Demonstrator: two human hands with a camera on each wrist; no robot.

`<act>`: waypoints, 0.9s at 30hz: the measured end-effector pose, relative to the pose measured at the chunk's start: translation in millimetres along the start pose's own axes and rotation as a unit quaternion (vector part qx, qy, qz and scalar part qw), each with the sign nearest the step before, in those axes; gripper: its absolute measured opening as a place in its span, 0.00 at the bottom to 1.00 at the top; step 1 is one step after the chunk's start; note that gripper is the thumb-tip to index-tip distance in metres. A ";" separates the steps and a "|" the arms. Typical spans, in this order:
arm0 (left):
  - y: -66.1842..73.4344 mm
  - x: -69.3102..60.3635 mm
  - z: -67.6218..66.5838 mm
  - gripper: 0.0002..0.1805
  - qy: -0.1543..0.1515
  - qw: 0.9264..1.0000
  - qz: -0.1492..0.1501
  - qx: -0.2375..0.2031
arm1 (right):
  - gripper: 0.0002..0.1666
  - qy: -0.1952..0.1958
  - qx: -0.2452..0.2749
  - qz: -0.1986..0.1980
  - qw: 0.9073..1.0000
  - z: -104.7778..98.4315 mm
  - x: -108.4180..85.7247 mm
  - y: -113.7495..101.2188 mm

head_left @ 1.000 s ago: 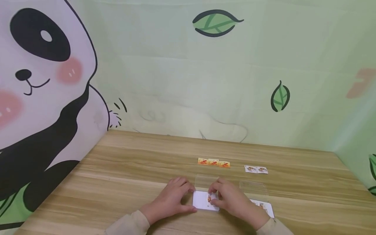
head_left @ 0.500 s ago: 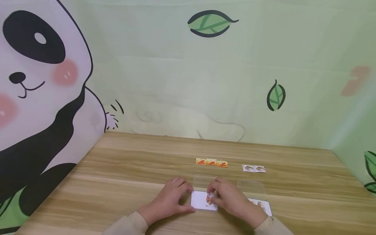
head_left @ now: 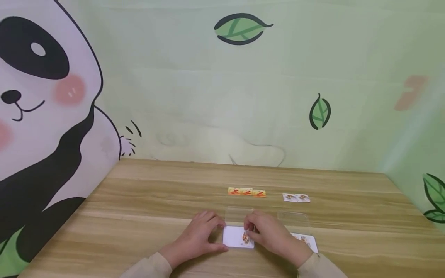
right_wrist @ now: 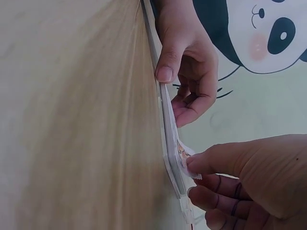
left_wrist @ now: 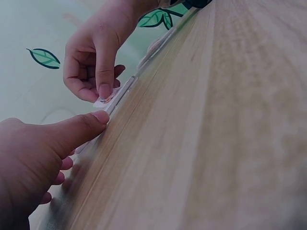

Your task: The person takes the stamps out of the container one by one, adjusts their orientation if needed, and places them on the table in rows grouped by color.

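Note:
A white card case [head_left: 232,237] with its clear lid [head_left: 239,215] folded back lies on the table before both hands. At its left edge the left hand [head_left: 197,236] steadies it, thumb at the near corner and fingers at the far one. The right hand [head_left: 272,237] pinches a small printed sticker [head_left: 245,238] at the case's right end; in the right wrist view the thumb presses on this sticker [right_wrist: 183,155], part of which stands raised from the case.
A second white case [head_left: 311,243] with printed pieces and a clear lid lies right, partly behind the right forearm. Farther back on the table [head_left: 156,185] are three joined orange-yellow stickers [head_left: 246,191] and two pale ones [head_left: 296,198]. A panda-printed cloth rises behind.
The head view has shifted slightly, so the scene sits farther left. More of the sticker's print shows beside the right fingers. Both hands stay at the case.

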State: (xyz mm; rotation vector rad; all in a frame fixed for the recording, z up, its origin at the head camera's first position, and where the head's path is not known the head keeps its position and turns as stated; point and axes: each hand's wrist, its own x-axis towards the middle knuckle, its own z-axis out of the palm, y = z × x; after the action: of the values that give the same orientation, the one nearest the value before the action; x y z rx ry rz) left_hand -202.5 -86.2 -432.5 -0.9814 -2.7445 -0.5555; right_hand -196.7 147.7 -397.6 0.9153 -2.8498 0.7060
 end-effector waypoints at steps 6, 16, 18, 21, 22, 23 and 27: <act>0.0 -1.4 -0.2 0.28 0.002 1.000 -0.004 -0.003 | 0.08 -0.007 0.021 0.001 1.000 -5.2 0.3 -2.0; 1.6 -1.1 -1.4 0.27 0.009 1.000 0.000 -0.006 | 0.08 -0.023 0.085 0.009 0.996 -14.5 -0.3 2.0; 1.6 -0.9 -1.5 0.27 0.011 1.000 0.003 -0.004 | 0.08 -0.029 0.099 0.012 0.995 -17.1 -0.1 2.7; 1.6 -0.9 -1.6 0.27 0.014 1.000 0.007 0.000 | 0.07 -0.034 0.114 0.018 0.993 -21.2 -0.4 3.9; 1.7 -1.0 -1.8 0.27 0.016 1.000 0.009 0.000 | 0.06 -0.035 0.119 0.020 0.992 -22.7 -0.6 4.4; 1.6 -1.0 -1.8 0.27 0.016 1.000 0.009 0.001 | 0.06 -0.036 0.124 0.023 0.991 -24.4 -0.9 4.7; 1.6 -1.3 -2.2 0.27 0.012 1.000 0.006 0.002 | 0.05 -0.031 0.140 0.024 0.989 -30.0 -1.1 7.4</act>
State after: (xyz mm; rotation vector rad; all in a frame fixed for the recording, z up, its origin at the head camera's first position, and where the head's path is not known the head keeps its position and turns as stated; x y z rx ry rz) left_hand -200.4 -86.7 -430.3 -0.9831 -2.7163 -0.5571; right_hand -202.3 166.9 -374.1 0.9181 -2.8831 1.1251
